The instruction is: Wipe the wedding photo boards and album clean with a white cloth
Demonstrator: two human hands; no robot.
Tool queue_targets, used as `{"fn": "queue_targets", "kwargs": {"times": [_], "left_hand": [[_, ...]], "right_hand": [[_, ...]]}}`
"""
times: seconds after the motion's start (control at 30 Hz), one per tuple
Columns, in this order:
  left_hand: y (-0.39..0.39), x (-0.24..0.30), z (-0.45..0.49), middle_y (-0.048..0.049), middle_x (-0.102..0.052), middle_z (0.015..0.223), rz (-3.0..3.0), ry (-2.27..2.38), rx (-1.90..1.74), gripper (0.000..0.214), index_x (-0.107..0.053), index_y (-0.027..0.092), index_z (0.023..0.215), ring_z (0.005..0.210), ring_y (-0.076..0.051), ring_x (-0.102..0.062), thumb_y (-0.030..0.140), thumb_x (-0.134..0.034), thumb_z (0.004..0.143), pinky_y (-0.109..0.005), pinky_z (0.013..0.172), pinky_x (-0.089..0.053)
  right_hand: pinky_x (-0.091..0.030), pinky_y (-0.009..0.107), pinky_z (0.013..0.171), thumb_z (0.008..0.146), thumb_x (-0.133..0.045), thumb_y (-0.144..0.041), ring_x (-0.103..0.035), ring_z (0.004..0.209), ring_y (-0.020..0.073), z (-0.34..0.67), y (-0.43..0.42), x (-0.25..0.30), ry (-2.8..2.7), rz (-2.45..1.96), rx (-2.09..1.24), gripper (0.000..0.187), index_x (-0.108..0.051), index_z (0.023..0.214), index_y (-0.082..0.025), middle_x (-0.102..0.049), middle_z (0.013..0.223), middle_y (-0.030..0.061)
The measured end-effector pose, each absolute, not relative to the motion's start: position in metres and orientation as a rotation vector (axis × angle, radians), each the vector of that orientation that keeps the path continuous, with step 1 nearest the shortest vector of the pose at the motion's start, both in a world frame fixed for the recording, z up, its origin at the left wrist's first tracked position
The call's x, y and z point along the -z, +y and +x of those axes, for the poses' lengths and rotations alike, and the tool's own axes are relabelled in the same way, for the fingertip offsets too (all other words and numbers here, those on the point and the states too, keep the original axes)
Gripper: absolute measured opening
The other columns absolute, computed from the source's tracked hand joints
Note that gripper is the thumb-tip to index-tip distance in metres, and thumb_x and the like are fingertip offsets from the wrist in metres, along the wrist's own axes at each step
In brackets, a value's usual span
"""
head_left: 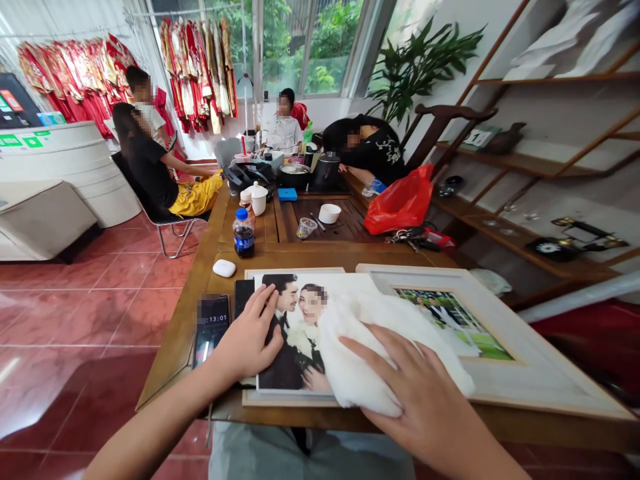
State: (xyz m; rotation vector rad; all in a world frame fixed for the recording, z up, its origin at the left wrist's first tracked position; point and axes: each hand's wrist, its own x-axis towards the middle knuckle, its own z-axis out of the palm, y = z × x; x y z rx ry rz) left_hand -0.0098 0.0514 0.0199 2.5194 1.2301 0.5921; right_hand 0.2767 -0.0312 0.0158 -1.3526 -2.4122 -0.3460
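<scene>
A large photo print (pixel 285 333) of a couple lies on the table near its front edge, over a light wooden frame (pixel 280 401). My left hand (pixel 256 333) rests on the print's left side, fingers stretched out over its dark area. A bunched white cloth (pixel 360 360) covers the print's right part and spreads toward a second picture. My right hand (pixel 405 373) presses on this cloth with its fingers bent over it. To the right lies a framed picture (pixel 505 293) with a wide pale mat, its lower left partly hidden by the cloth.
Left of the print lie a phone (pixel 213 327) and a white earbud case (pixel 224 268). Beyond stand a cola bottle (pixel 244 235), a white cup (pixel 330 213) and a red plastic bag (pixel 400 203). Several people sit around; one person (pixel 370 143) leans on the table. Shelves (pixel 530 160) line the right.
</scene>
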Motion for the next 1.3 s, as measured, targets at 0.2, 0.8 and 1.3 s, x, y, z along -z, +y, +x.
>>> {"fn": "queue_targets", "kwargs": {"times": [0.2,0.8,1.3], "left_hand": [[0.051,-0.024,-0.009,-0.0231,-0.03,0.161,2.512,1.224,-0.567,0.061,-0.035,0.002,0.153,0.154,-0.034,-0.021,0.023,-0.043,0.096,-0.053,0.125,-0.028],[0.052,-0.019,-0.011,-0.0207,-0.03,0.162,2.515,1.199,-0.601,0.062,-0.031,0.007,0.156,0.154,-0.034,-0.019,0.023,-0.044,0.097,-0.055,0.123,-0.03],[0.052,-0.018,-0.012,-0.0202,-0.032,0.161,2.54,1.172,-0.618,0.062,-0.029,0.009,0.157,0.155,-0.034,-0.018,0.023,-0.043,0.098,-0.056,0.123,-0.031]], "right_hand": [[-0.045,0.049,0.09,0.085,-0.058,-0.044,-0.055,0.123,0.0353,0.293,-0.035,-0.013,-2.368,-1.42,0.373,0.061,-0.05,0.144,-0.031,-0.054,0.142,0.0136],[-0.044,0.051,0.095,0.093,-0.051,-0.052,-0.05,0.128,0.0355,0.293,0.072,-0.027,-2.331,-1.687,0.13,0.056,-0.052,0.143,-0.029,-0.052,0.143,0.0144],[-0.039,0.054,0.098,0.091,-0.055,-0.057,-0.047,0.127,0.038,0.234,0.098,-0.038,-2.443,-1.546,0.054,0.062,-0.05,0.146,-0.028,-0.049,0.146,0.0166]]}}
